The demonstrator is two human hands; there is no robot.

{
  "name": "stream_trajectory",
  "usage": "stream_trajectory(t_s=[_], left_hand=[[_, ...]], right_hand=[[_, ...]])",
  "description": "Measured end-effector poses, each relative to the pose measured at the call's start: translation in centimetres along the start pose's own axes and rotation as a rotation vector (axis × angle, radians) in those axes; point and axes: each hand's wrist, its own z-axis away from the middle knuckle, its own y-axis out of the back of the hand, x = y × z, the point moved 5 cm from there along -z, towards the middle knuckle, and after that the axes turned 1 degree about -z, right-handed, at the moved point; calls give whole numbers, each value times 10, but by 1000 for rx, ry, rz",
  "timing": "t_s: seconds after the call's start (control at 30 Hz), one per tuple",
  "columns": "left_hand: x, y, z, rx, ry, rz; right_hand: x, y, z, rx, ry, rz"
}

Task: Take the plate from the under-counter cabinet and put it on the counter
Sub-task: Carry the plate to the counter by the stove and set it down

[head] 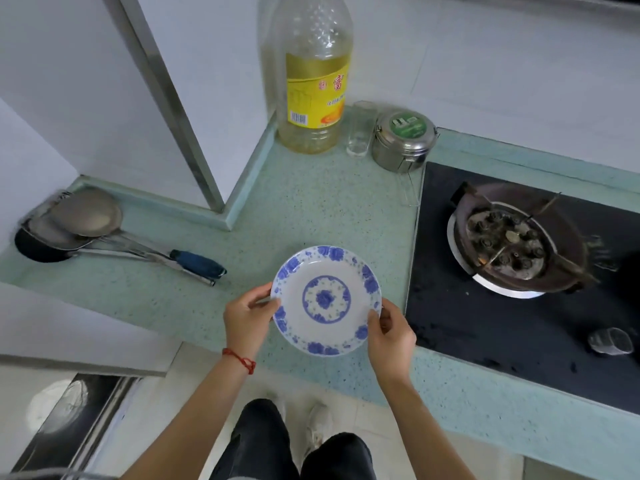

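Plate (326, 300) over counter (311, 209), ladles (86, 223) left, stove (519, 251) right, bottle (311, 81) behind.

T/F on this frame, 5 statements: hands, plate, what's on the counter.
1. Both hands grip the plate. True: left hand on its left rim, right hand on its lower right rim.
2. The plate is plain white. False: it has blue flowers.
3. The oil bottle lies on its side. False: it stands upright at the back of the counter.
4. A steel tin sits beside a clear glass. True.
5. A pot sits on the gas burner. False: the burner is bare.
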Motion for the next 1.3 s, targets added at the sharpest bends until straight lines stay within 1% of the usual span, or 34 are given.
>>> stream_trajectory(t_s=[0.3,0.5,0.6,0.8,0.93,1.3], left_hand=[[17,-24,-69,-66,-6,-23],[27,-35,-111,-77,25,-32],[30,-41,-125,-88,9,-39],[29,-49,-135,-110,9,-78],[29,-52,-138,-113,1,-81],[27,-55,-144,-116,34,-81]], right_hand=[[-10,-28,-56,39,-31,26],[-15,-48,-86,76,-53,10],[-17,-53,-97,90,-69,15],[-10,-57,-107,103,-87,60],[-7,-59,-112,97,-66,76],[1,-63,-122,93,-85,90]])
